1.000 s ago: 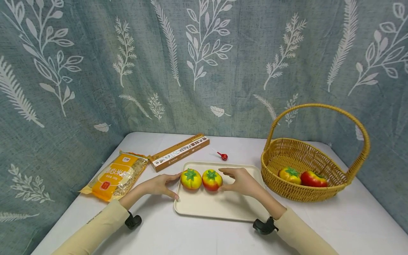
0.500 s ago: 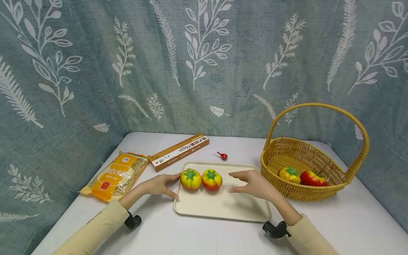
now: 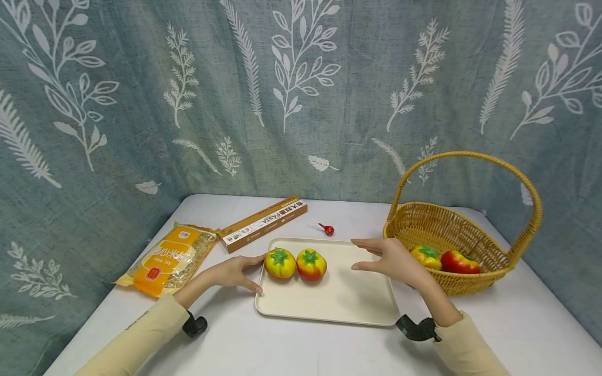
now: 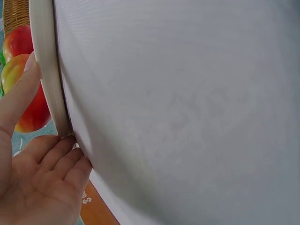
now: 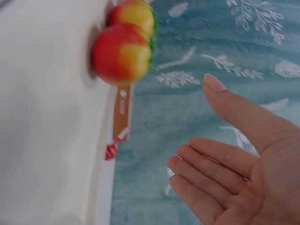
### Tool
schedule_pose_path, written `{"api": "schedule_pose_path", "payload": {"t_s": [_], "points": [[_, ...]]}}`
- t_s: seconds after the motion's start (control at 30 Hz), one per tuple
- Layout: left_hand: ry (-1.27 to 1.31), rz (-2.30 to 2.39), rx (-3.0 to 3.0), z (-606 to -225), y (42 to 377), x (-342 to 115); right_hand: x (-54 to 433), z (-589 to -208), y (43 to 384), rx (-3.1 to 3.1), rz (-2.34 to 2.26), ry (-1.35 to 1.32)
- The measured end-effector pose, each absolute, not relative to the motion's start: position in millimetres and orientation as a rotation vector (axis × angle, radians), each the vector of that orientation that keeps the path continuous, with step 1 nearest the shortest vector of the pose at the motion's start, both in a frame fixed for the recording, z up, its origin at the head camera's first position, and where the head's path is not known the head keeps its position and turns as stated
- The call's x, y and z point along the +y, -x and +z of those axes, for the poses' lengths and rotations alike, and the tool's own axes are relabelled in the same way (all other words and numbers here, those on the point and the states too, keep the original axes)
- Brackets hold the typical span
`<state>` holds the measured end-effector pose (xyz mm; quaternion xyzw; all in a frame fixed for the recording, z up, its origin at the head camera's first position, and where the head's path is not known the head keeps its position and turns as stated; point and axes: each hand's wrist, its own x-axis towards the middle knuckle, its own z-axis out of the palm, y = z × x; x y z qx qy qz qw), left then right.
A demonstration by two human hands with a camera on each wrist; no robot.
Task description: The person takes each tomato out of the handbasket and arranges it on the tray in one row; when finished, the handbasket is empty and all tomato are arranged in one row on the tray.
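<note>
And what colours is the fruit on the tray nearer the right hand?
That fruit is red and yellow with green leaves; best seen in the head view.

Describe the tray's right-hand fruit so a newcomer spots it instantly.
Find the cream tray on the white table. Toward its left end, the fruit sits just right of another green-topped fruit. In the head view, its lower part is red, whereas that left neighbour looks mostly yellow.

The long brown box [image 3: 264, 225] reads "PASTA" beside Chinese characters; print on the orange bag [image 3: 170, 257] is unclear.
</note>
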<state>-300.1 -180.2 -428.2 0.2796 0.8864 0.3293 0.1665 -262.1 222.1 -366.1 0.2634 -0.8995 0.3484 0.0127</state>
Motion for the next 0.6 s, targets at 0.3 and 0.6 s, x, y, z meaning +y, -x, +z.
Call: {"api": "schedule_pose_path", "payload": {"t_s": [0.3,0.6], "points": [[-0.776,0.944,2.524,-429,300,-180,246,-347,260,-2.786,1.064,-0.687],[-0.803,0.932,2.526,-430,302,-180,268,-333,256,-2.794,1.064,-0.571]]}}
